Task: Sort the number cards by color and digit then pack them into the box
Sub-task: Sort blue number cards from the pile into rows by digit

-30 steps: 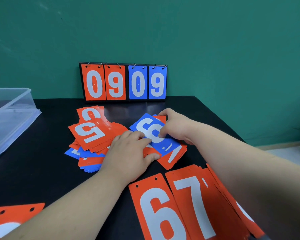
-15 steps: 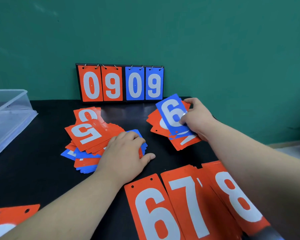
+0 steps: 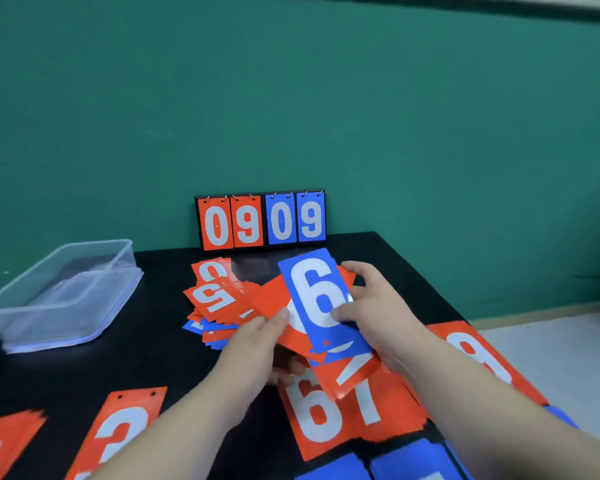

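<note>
Both my hands hold a lifted bunch of cards above the table's middle. A blue 6 card (image 3: 317, 299) lies on top of it, with red cards (image 3: 274, 299) fanned beneath. My right hand (image 3: 378, 310) grips the bunch from the right, thumb on the blue 6. My left hand (image 3: 257, 344) holds its lower left edge, thumb on a red card. A mixed pile of red and blue cards (image 3: 219, 303) lies behind them, a red 5 on top. Sorted red cards lie near me: a 6 (image 3: 312, 417), a 7 (image 3: 374, 403), an 8 (image 3: 478, 358), a 3 (image 3: 122, 431).
A clear plastic box (image 3: 66, 292) sits at the left of the black table (image 3: 146, 358). A scoreboard stand (image 3: 260, 220) showing 0909 leans at the green wall. Blue cards (image 3: 406, 462) lie at the near edge. The table's right edge drops to a pale floor.
My right hand carried the bunch with the blue 6 back toward the middle and lifted it. My left hand left the pile and took hold of the bunch. The camera tilted up.
</note>
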